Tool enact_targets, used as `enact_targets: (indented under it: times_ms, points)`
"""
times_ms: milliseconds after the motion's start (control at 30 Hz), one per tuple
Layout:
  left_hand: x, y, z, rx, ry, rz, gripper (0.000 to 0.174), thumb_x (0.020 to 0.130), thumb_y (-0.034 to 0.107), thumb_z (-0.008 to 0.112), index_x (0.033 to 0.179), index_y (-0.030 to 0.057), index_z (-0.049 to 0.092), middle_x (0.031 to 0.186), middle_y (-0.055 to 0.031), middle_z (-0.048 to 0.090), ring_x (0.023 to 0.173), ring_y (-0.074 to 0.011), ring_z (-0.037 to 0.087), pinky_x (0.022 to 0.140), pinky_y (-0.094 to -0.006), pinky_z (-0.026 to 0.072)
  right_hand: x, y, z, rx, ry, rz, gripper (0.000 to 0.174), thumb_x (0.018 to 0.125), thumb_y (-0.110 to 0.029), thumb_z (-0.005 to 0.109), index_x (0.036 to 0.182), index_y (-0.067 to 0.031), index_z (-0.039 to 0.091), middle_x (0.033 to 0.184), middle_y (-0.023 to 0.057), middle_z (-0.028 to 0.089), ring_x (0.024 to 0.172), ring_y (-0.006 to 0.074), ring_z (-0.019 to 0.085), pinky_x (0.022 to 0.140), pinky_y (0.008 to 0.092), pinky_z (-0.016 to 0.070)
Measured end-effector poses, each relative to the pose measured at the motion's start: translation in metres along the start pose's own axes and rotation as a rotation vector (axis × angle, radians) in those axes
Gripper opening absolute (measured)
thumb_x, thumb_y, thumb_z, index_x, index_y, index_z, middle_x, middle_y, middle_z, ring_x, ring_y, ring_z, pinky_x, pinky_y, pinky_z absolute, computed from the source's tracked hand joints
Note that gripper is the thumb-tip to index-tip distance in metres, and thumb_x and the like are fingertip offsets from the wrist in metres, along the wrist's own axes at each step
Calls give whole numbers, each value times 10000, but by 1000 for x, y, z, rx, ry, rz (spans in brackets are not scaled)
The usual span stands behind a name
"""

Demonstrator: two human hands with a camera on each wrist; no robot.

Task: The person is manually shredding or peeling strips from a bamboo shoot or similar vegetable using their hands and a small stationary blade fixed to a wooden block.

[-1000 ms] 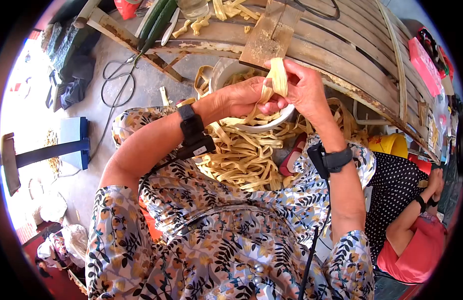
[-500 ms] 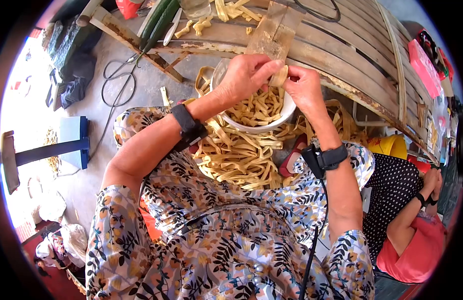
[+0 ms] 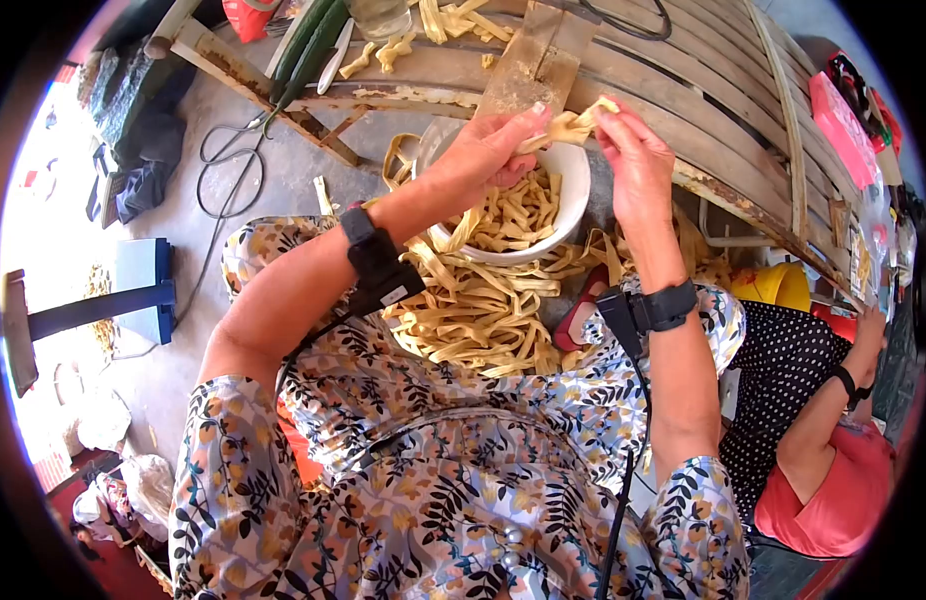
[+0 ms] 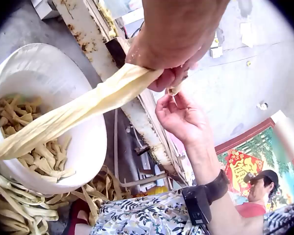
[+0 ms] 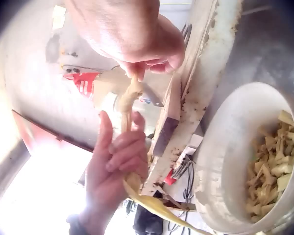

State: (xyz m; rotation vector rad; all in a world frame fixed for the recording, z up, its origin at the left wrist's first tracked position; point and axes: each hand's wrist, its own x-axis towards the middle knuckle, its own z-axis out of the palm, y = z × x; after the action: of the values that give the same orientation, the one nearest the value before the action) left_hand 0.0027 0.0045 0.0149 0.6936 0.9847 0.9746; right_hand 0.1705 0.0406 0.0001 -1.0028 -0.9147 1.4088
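Note:
Between the two hands, above the white bucket (image 3: pixel 575 205), a pale yellow strip (image 3: pixel 571 127) is stretched, with a knot-like bulge in it. My left hand (image 3: pixel 491 150) grips the strip's longer part, whose tail (image 4: pixel 83 110) hangs from the fist across the bucket in the left wrist view. My right hand (image 3: pixel 638 160) pinches the short end between thumb and fingertips. In the right wrist view the knotted part (image 5: pixel 131 98) lies between the right fingertips and the left hand (image 5: pixel 118 164). Short knotted pieces (image 3: pixel 513 212) lie inside the bucket.
A slatted bench (image 3: pixel 683 110) with a wooden board (image 3: pixel 528 75) stands just beyond the hands. Long loose strips (image 3: pixel 473 320) are heaped below the bucket. Green gourds (image 3: pixel 308 50) and a knife (image 3: pixel 335 58) lie on the bench's left end. Another person (image 3: pixel 833 480) sits at the right.
The hands have moved apart, the right one outward to the right. The strip, a folded piece close between the fingers before, now shows a bunched knot. The other person's arm has shifted up.

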Motion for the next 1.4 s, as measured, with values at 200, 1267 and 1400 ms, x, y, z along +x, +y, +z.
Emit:
enact_targets:
  times_ms: [200,1267,1400]
  points:
    - [3,-2,-23,113,-260,-54,213,889,226,502,867,22,563,562,79,364,446,-15,262,410,-168,206,2,-5,-4,-9,4,130,173,748,-106,668,883,-4,632,848,35,599,682,66,535,636,196,467]
    - [7,0,-30,716,-294,239,281,909,239,472,815,2,590,579,49,428,554,-31,394,494,-189,335,-1,0,5,-306,-166,-36,174,791,-226,621,828,-64,673,689,-27,587,631,37,509,523,181,408]
    - [5,-1,-35,744,-282,249,275,908,242,473,834,6,594,580,49,430,559,-34,404,504,-191,340,-9,-13,10,-412,-346,185,217,781,-219,639,935,-66,633,728,-35,583,642,31,520,531,164,427]
